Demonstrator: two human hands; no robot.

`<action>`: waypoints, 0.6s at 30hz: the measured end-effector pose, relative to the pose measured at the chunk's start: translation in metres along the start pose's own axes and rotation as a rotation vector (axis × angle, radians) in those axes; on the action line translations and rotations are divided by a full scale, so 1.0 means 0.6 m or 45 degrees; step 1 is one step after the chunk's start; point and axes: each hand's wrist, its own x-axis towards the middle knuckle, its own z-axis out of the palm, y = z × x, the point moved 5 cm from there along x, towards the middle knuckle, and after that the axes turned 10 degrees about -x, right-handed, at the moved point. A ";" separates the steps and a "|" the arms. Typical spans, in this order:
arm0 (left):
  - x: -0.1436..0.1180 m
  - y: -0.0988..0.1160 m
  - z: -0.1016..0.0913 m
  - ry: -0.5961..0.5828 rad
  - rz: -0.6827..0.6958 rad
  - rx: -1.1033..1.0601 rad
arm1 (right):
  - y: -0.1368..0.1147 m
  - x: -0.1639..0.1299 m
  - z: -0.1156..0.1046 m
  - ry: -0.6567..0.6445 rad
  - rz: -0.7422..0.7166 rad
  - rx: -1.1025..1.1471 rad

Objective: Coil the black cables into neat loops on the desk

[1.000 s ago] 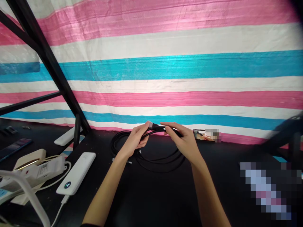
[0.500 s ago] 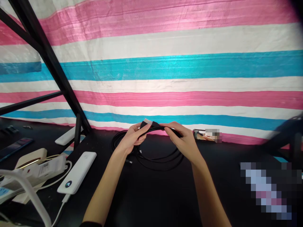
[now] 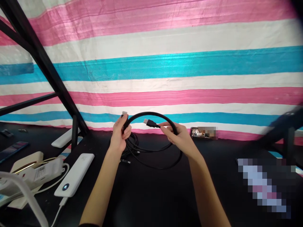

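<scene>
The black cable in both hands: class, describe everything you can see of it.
The black cable is thin, round and rubbery-looking, wound in loose loops. The left hand grips the bundle, one silver-tipped plug poking above it. The right hand pinches the other plug by its cord, pointing left. One loop arches between the hands; the lower loops hang down to the black table.

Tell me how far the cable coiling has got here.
Partly done. Several loops of the black cable already lie coiled on the table. In hand: the left hand grips the bundle with one plug sticking up, while the right hand holds the other plug at the end of a raised loop. Left: that loop and plug are not yet laid into the coil, and nothing ties it.
</scene>
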 end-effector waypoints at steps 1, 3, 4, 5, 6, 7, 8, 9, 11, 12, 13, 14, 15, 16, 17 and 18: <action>0.000 0.002 -0.001 0.013 0.015 -0.034 | 0.000 0.001 -0.001 0.015 -0.005 0.038; 0.001 0.002 -0.001 0.042 0.034 -0.086 | -0.002 0.001 -0.003 0.036 -0.010 0.086; 0.001 0.001 -0.002 0.056 0.033 -0.107 | -0.003 0.001 -0.004 0.040 -0.013 0.098; 0.001 -0.001 -0.002 0.073 0.024 -0.129 | -0.004 0.001 -0.006 0.037 -0.018 0.103; 0.002 -0.003 -0.003 0.091 0.005 -0.148 | -0.006 0.000 -0.008 0.029 -0.027 0.103; 0.002 -0.005 -0.003 0.104 -0.017 -0.166 | -0.007 0.000 -0.010 0.021 -0.036 0.097; 0.003 -0.007 -0.004 0.112 -0.039 -0.184 | -0.008 -0.001 -0.012 0.012 -0.040 0.088; 0.003 -0.009 -0.004 0.115 -0.058 -0.201 | -0.009 -0.001 -0.014 0.004 -0.038 0.076; 0.004 -0.010 -0.004 0.112 -0.072 -0.240 | -0.009 -0.002 -0.018 -0.011 -0.023 0.052; 0.004 -0.010 -0.004 0.109 -0.064 -0.260 | -0.009 -0.003 -0.019 -0.018 -0.016 0.045; 0.004 -0.009 -0.004 0.109 -0.053 -0.279 | -0.009 -0.003 -0.020 -0.025 -0.013 0.042; 0.004 -0.009 -0.005 0.111 -0.046 -0.294 | -0.010 -0.004 -0.021 -0.031 -0.014 0.043; 0.004 -0.009 -0.005 0.113 -0.040 -0.309 | -0.010 -0.005 -0.021 -0.035 -0.020 0.048; 0.004 -0.009 -0.005 0.115 -0.037 -0.324 | -0.011 -0.005 -0.022 -0.031 -0.031 0.054; 0.005 -0.009 -0.005 0.114 -0.039 -0.342 | -0.012 -0.006 -0.024 -0.020 -0.045 0.058; 0.006 -0.009 -0.005 0.112 -0.041 -0.362 | -0.012 -0.006 -0.025 -0.002 -0.060 0.060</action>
